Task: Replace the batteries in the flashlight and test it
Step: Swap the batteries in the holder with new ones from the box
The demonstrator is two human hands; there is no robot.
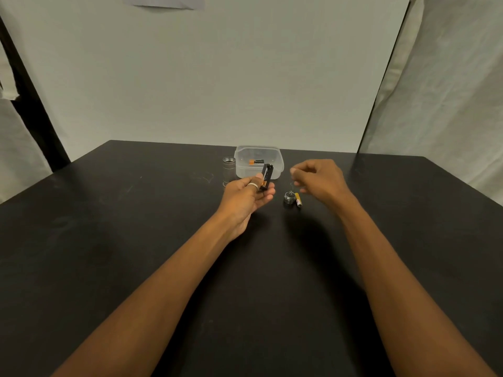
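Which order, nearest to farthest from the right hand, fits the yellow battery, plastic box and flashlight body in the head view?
1. Yellow battery: on the table, just below the right hand.
2. Plastic box: farther back, to its left.
3. Flashlight body: upright, beyond the box's left side.

- A black table (109,240) shows faint pale scuffs.
- A plain white wall (217,77) stands behind it.
- Paper (163,1) hangs at the wall's top edge.
- Pale cloth (449,91) drapes at the right; a black post (35,118) slants at the left.
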